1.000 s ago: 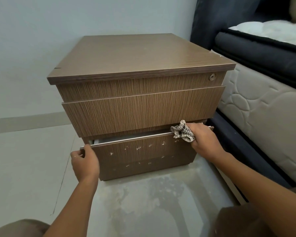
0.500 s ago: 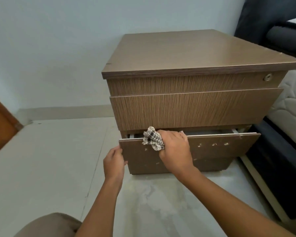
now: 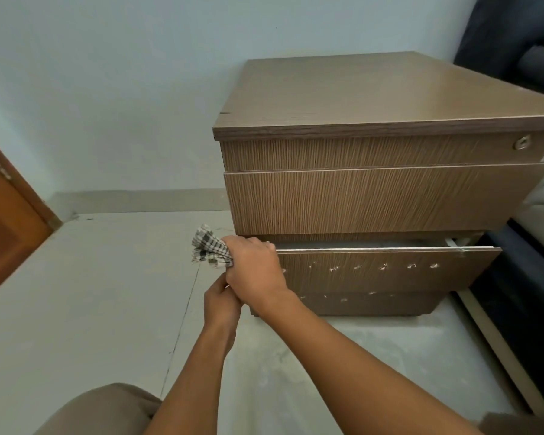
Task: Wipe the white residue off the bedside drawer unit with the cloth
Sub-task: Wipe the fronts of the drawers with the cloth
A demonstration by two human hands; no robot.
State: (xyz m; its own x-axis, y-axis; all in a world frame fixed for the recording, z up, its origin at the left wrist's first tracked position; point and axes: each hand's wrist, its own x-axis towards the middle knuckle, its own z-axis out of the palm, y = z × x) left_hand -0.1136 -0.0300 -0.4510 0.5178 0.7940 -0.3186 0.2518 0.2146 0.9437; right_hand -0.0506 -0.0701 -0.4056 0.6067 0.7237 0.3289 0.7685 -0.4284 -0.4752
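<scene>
Drawer unit stands on the floor, its lowest drawer pulled partly out.

Right hand is at the top left corner of that drawer front, fingers curled tight round a bunched checked cloth. The cloth's loose end sticks out past the unit's left side.

Left hand is just below, at the drawer's left edge, touching the right wrist. Its fingers are hidden, so the grip cannot be told.

White residue: 1 row of flecks across the drawer front, right of the hand, and a 2nd, fainter row on the panel beneath.

Step in hand, as judged: wiping the drawer front, cloth at its left end. The next move likely calls for a firm rightward pass over the flecks, with the left hand bracing the drawer against sliding.
</scene>
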